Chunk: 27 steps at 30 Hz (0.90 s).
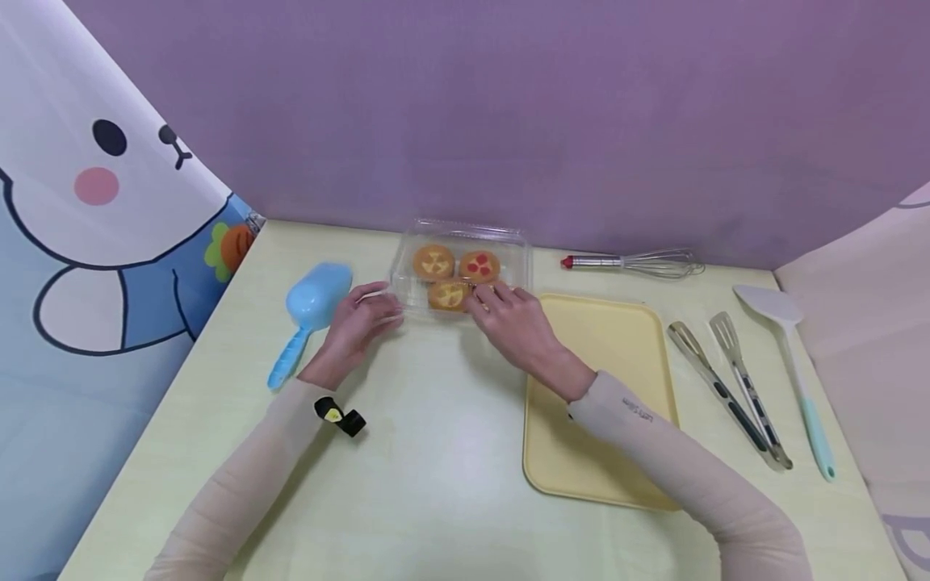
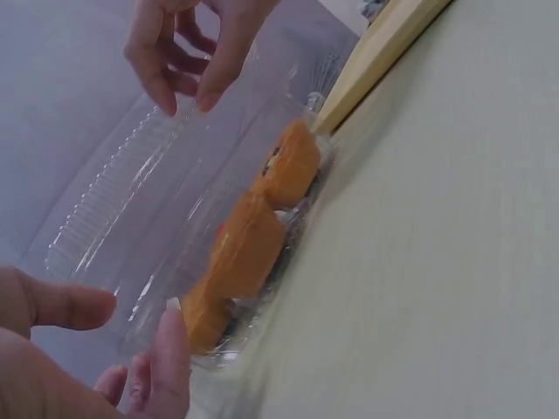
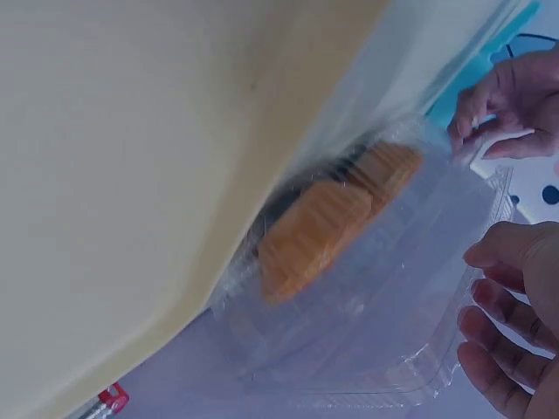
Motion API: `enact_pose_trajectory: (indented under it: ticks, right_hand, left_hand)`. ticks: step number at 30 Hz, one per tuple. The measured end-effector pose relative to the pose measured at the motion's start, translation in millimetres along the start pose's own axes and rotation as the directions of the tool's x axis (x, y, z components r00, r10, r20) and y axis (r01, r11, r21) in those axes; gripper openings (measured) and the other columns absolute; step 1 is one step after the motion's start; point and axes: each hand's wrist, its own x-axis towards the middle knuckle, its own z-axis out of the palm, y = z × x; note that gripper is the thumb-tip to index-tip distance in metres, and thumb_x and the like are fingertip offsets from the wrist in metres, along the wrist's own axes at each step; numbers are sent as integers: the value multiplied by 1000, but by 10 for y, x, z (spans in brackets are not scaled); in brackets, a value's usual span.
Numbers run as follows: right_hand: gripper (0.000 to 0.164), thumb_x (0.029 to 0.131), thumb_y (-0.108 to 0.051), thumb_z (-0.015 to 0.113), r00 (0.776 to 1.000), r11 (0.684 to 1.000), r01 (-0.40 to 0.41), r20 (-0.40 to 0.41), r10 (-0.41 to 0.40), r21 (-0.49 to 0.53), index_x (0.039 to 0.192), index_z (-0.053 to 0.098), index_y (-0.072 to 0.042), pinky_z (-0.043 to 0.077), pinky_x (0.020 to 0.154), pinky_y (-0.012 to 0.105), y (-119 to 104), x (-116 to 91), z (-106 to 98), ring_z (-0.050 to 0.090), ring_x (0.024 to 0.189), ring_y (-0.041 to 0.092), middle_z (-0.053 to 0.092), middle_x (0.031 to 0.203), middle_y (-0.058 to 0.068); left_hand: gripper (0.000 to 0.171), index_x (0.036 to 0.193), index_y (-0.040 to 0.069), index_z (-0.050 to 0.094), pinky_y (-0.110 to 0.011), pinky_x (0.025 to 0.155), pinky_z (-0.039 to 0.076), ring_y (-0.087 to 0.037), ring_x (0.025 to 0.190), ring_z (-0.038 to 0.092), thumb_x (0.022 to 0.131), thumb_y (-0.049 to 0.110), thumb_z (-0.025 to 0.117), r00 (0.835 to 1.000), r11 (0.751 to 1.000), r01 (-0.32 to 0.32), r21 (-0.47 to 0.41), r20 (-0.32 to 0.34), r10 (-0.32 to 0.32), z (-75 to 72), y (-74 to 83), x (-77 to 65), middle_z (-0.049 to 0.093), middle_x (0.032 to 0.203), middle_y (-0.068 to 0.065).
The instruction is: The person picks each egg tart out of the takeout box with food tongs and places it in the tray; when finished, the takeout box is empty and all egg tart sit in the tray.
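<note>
A clear plastic clamshell box [image 1: 403, 266] stands near the table's back edge, its transparent lid [image 2: 113, 209] raised. Inside are several round orange-brown pastries, among them one with red pieces on top [image 1: 479, 266] and one with pale segments [image 1: 433, 263]. My left hand [image 1: 363, 319] is at the box's left front corner, thumb and fingers apart with fingertips right by the plastic. My right hand [image 1: 517, 323] reaches over the box's right front, partly covering a pastry. Its bent fingers [image 3: 502, 301] hover beside the lid's rim, a gap showing between thumb and forefinger.
A blue scoop [image 1: 320, 294] lies left of my left hand. Under my right forearm is a yellow tray [image 1: 603, 339]. A whisk [image 1: 639, 263] lies behind it; metal tongs [image 1: 734, 391] and a white spatula with a mint handle [image 1: 792, 347] lie at the right.
</note>
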Motion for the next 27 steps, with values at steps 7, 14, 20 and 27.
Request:
enact_pose_trajectory:
  ticks: [7, 14, 20, 27]
  right_hand:
    - [3, 93, -8, 72, 986, 997, -74, -150, 74, 10, 90, 72, -8, 51, 48, 27, 162, 0, -69, 68, 68, 21, 74, 86, 5]
    - [6, 91, -8, 73, 970, 987, -161, -181, 161, 12, 96, 72, -5, 52, 47, 31, 378, -30, -152, 67, 67, 26, 71, 83, 8]
    - [9, 93, -10, 72, 955, 960, -245, -136, 263, 136, 100, 70, -5, 58, 54, 38, 524, -55, -204, 69, 75, 29, 72, 91, 10]
    - [19, 93, -13, 75, 891, 799, -411, 8, 454, 438, 108, 70, -3, 58, 60, 44, 688, -102, -223, 72, 88, 33, 72, 102, 13]
  left_hand:
    - [54, 155, 11, 45, -26, 93, 60, -23, 114, 64, 106, 26, 60, 1000, 994, 7, 113, -12, -6, -24, 166, 168, 61, 135, -8]
    - [52, 156, 11, 45, -22, 85, 58, -26, 123, 61, 108, 25, 56, 1000, 988, -7, 157, 4, 7, 15, 215, 373, 55, 152, -16]
    - [52, 157, 11, 45, -20, 81, 53, -17, 112, 63, 106, 12, 56, 999, 979, -31, 203, 36, 24, 10, 188, 478, 52, 158, -16]
    - [56, 159, 11, 44, -24, 86, 56, -13, 109, 60, 104, 6, 57, 993, 964, -66, 258, 116, 37, -44, 186, 482, 49, 153, -17]
